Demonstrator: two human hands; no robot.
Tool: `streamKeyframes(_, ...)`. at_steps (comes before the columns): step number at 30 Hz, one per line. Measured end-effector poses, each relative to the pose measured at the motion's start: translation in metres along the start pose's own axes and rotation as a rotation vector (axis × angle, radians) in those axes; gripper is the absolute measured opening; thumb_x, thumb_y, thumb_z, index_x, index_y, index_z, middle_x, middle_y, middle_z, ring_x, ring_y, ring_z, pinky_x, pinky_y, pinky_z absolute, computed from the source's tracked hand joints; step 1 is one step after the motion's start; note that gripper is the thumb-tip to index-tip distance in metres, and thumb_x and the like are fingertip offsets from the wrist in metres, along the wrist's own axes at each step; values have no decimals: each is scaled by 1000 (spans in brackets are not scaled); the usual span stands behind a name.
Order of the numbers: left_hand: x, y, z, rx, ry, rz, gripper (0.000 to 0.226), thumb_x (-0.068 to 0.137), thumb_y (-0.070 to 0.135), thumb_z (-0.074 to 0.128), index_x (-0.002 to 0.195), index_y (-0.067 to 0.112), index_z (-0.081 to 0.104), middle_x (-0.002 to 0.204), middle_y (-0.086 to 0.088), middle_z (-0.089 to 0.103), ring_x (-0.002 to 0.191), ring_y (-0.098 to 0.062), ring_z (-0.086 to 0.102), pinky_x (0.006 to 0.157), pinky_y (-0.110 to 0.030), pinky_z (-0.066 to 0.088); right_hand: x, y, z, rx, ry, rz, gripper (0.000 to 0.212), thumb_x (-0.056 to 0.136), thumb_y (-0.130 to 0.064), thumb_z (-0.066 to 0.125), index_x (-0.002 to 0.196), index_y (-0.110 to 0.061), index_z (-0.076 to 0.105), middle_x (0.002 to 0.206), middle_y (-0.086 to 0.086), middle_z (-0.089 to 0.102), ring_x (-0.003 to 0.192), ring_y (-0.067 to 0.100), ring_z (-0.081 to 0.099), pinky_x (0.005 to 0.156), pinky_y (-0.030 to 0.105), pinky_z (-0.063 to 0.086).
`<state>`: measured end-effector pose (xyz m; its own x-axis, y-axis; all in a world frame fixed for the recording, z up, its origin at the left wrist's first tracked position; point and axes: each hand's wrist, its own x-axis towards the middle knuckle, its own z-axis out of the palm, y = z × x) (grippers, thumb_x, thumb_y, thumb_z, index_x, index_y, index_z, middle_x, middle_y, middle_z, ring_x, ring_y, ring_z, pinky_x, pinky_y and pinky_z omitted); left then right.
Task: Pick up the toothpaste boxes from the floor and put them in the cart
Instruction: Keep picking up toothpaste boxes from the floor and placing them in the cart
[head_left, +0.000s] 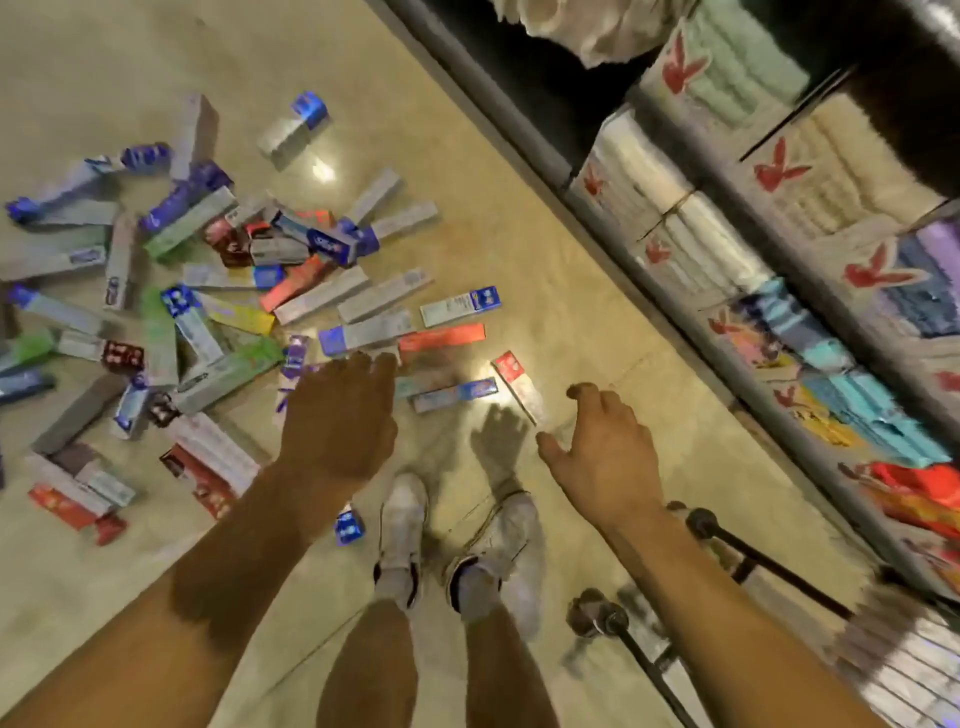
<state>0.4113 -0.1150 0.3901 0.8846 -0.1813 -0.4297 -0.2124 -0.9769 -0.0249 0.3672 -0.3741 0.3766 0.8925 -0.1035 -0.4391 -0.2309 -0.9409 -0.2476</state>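
- The toothpaste boxes (208, 322) lie in a loose heap across the left and middle of the floor (519, 208), many overlapping. A few strays lie apart on the far side and near my shoes (402, 525).
- My left hand (337, 415) hangs palm-down over the near right edge of the heap, fingers fairly straight and together, with nothing in it. I cannot tell whether the fingertips touch a box.
- Between the hands lie a blue box (454, 395) and a red-and-white box (519, 387), both flat on the floor and clear of the heap.
- My right hand (608, 457) hovers just right of the red-and-white box, thumb spread and fingers loosely curled, also holding nothing.
- The cart (769, 566) shows only as a dark frame and wheels at the near right, beside the shelf (675, 260) of wrapped packs. I cannot see its basket.
- I judge this the reach for a pickup, with most of the task left to do.
- Next I would lower both hands, close each round a separate box by its long sides, then swing right to the cart. The single boxes look easier than the tangled ones.
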Motion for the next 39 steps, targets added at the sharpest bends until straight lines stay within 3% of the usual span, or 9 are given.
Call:
streamKeyframes(10,162,-6,272,76,-146,7,59,69,14,72,125,7,55,102,-19,62,87,-40,63,64,-40,47,156,48,248,-20,-56,79,59,84,-45,70,130,-14,50,118,11,57,109,35,56,87,47,47)
streamKeyframes(15,211,0,347,146,-245,-66,71,80,22,69,142,13,36,122,-13,55,108,-33,58,80,-40,48,207,84,329,-16,-34,148,64,79,-39,76,131,-11,50,121,13,55,108,36,55,86,46,45)
streamKeyframes(19,231,-4,395,103,-218,-27,77,69,12,76,137,7,41,110,-18,56,99,-37,58,74,-45,50,240,111,376,-57,25,187,73,77,-40,78,135,-9,45,124,14,54,110,35,54,89,47,47)
streamKeyframes(22,238,-7,420,93,-235,-32,68,72,12,75,132,7,42,110,-20,54,100,-39,56,75,-48,49,255,123,403,-81,55,197,64,82,-38,74,131,-8,46,120,15,55,106,35,55,80,45,47)
streamKeyframes(28,246,-12,430,74,-185,-65,57,75,10,72,127,11,49,110,-19,53,100,-40,53,74,-49,46,256,133,421,-70,60,204,57,89,-34,72,133,-10,46,123,14,54,109,32,54,72,41,47)
streamKeyframes(31,242,-12,408,27,-180,-93,52,80,14,69,128,13,49,109,-17,53,102,-40,54,67,-45,43,243,127,406,-10,68,204,55,90,-39,69,130,-9,47,121,12,54,107,30,54,68,36,39)
streamKeyframes(35,216,-10,343,-32,-103,-69,46,74,11,68,118,10,52,101,-15,52,97,-41,53,60,-41,36,209,103,345,75,76,198,51,91,-42,66,125,-10,47,117,9,54,105,28,54,68,34,33)
streamKeyframes(39,178,7,233,-22,-59,-67,42,75,21,69,114,11,53,102,-13,55,94,-37,57,59,-38,34,160,65,240,189,93,250,49,84,-40,69,119,-14,49,112,5,54,102,27,53,68,34,33)
